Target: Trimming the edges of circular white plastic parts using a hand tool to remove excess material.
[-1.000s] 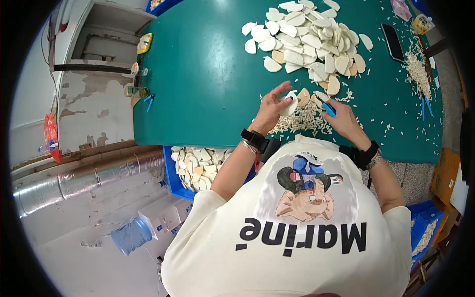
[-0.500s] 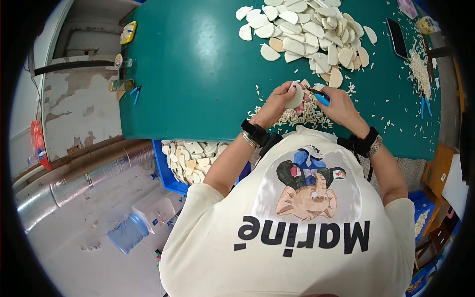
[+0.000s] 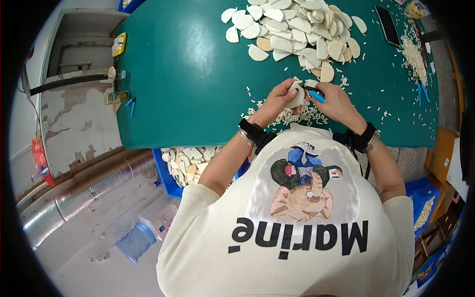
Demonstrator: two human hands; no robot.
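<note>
Between the thumb and fingers of my left hand [image 3: 282, 97] is a pale half-round piece [image 3: 297, 96], held up above the table's near edge. My right hand [image 3: 337, 103] is wrapped round blue-handled nippers [image 3: 316, 96], whose dark jaws meet the edge of that piece. Small off-white trimmings [image 3: 303, 117] lie scattered on the green table [image 3: 178, 84] below both hands. Just beyond them rises a heap of similar flat half-round pieces [image 3: 301, 35], mostly white with a few tan ones.
At the table's right lie a phone [image 3: 387, 25], more trimmings [image 3: 413, 57] and blue-handled pliers [image 3: 420, 93]. Jars [image 3: 117, 97] and another blue-handled tool [image 3: 131, 106] sit by the left edge. A blue crate [image 3: 170, 184] of pieces stands below the table at my left.
The whole view has shifted slightly, so the table and heap appear a little farther left and higher. Both hands keep hold of the half-round piece and the nippers.
</note>
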